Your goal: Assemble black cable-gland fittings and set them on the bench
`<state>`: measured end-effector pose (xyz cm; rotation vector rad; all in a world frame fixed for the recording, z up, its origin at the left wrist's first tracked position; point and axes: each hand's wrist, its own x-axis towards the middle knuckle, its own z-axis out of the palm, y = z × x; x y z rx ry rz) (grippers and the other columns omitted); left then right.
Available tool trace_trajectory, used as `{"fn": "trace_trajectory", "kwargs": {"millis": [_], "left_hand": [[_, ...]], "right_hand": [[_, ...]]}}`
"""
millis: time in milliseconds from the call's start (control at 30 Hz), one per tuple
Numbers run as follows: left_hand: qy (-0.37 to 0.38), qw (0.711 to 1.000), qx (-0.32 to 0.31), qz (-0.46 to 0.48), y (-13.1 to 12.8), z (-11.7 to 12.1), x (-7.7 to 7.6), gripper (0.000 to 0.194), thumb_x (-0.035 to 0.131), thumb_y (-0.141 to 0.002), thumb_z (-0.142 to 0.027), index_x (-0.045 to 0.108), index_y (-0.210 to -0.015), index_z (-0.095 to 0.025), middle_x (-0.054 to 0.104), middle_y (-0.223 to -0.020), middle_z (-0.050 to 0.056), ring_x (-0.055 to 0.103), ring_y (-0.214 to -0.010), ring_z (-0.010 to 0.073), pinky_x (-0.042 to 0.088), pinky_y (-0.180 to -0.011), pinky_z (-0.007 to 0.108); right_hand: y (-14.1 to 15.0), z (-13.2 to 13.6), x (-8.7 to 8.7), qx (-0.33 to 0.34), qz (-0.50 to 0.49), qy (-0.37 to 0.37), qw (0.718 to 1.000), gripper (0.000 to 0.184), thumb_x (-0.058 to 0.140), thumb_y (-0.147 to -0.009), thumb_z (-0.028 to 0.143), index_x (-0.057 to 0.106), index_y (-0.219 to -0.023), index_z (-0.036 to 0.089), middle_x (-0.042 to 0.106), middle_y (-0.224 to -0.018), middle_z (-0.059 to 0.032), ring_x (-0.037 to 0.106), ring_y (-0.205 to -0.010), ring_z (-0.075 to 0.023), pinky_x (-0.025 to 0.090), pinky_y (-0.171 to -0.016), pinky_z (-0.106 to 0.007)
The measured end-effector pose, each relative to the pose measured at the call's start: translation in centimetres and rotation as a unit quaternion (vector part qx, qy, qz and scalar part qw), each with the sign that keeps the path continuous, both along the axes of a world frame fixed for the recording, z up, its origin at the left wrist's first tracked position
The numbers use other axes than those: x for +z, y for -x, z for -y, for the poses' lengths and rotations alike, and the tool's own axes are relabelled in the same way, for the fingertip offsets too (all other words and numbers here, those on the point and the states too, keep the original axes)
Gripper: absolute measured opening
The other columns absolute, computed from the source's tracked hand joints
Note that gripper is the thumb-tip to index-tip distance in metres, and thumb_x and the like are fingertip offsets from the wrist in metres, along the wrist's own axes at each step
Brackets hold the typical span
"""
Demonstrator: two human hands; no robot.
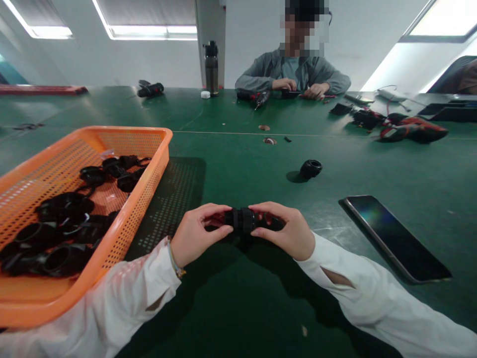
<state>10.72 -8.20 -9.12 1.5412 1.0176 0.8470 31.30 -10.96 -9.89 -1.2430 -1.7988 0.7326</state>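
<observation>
Between my two hands, just above the green table [223, 318], a black ribbed cylindrical fitting [244, 220] lies sideways. My left hand [199, 231] pinches its left end between thumb and fingers. On the right end, my right hand [285, 226] grips with thumb and fingertips; part of the fitting there is hidden by the fingers. Another black ring-shaped fitting [310, 169] rests alone on the table beyond my right hand. To my left stands an orange perforated basket [149, 194] holding several black plastic parts [67, 206].
A phone [397, 238] lies right of my right hand. Across the table a person [294, 74] in a grey jacket sits handling a small dark object. Near them are a power drill [253, 96], a bottle [211, 69] and red-black wired items [410, 128]. Holes [270, 141] pierce the tabletop.
</observation>
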Motion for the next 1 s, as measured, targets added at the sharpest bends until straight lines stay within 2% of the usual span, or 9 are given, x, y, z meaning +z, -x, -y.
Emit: {"fn": "trace_trajectory", "kwargs": {"millis": [533,833,1000], "left_hand": [[0.000,1.000,0.003,0.001,0.02,-0.01,0.01,0.034,0.068,-0.062,-0.022,0.067,-0.094,-0.010,0.067,-0.089,0.006,0.066,-0.077,0.0165,0.056,-0.073,0.028],[0.016,1.000,0.009,0.001,0.07,-0.04,-0.21,0.036,0.068,-0.062,-0.023,0.068,-0.095,-0.010,0.069,-0.088,0.007,0.067,-0.078,0.0175,0.056,-0.074,0.029],[0.023,1.000,0.014,-0.001,0.05,-0.06,-0.11,0.037,0.068,-0.061,-0.023,0.068,-0.095,-0.010,0.070,-0.088,0.008,0.067,-0.077,0.0179,0.056,-0.073,0.030]], "right_hand": [[-0.08,-0.04,-0.13,-0.002,0.008,-0.001,1.000,0.032,0.070,-0.069,0.029,0.070,-0.099,0.019,0.072,-0.090,-0.0062,0.066,-0.074,-0.0182,0.051,-0.060,-0.027],[-0.22,-0.09,-0.34,0.025,-0.004,-0.020,0.999,0.039,0.068,-0.067,0.021,0.068,-0.105,0.013,0.071,-0.092,-0.0094,0.064,-0.070,-0.0163,0.050,-0.056,-0.026],[-0.17,-0.14,-0.48,0.006,0.006,-0.025,1.000,0.036,0.069,-0.065,0.018,0.070,-0.101,0.019,0.070,-0.099,-0.0073,0.065,-0.078,-0.0169,0.052,-0.059,-0.025]]}}
